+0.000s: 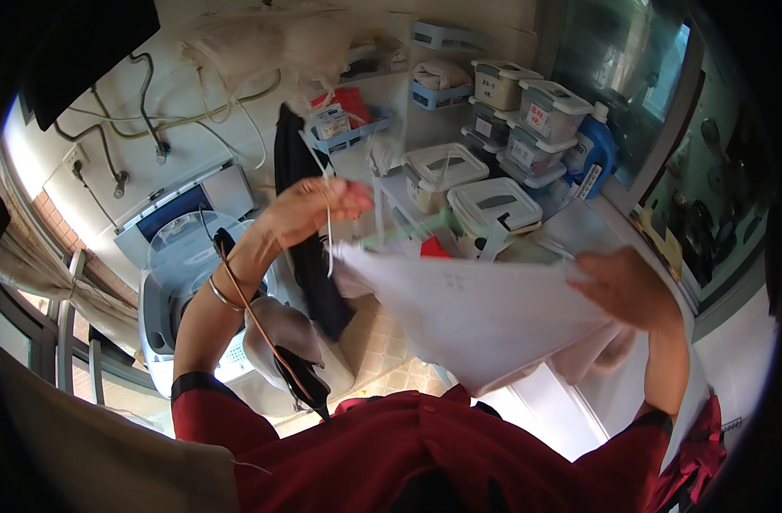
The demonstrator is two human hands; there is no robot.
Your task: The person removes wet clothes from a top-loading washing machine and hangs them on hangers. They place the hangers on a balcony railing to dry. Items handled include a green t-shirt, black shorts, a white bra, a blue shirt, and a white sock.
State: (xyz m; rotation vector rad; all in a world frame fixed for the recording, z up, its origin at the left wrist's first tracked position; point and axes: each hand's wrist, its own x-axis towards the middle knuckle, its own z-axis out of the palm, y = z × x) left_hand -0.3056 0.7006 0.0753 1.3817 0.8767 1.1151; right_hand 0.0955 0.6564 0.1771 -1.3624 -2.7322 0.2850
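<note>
A blurred white cloth (480,308) is stretched out in front of my chest. My right hand (625,288) grips its upper right corner. The cloth's left corner ends just below my left hand (320,208), whose fingers point right and are blurred. A thin white strip (329,237) passes by the left palm; whether the fingers hold it cannot be made out. Behind the cloth's top edge runs a blurred green bar (410,231), perhaps part of a clothes hanger. Beyond my left wrist hangs a dark garment (307,269).
A top-loading washing machine (157,320) with its lid raised stands at left. Lidded plastic boxes (493,205) and a blue detergent bottle (593,151) crowd the counter at right. Blue wall baskets (355,131) hang behind. A cable (240,288) crosses my left forearm.
</note>
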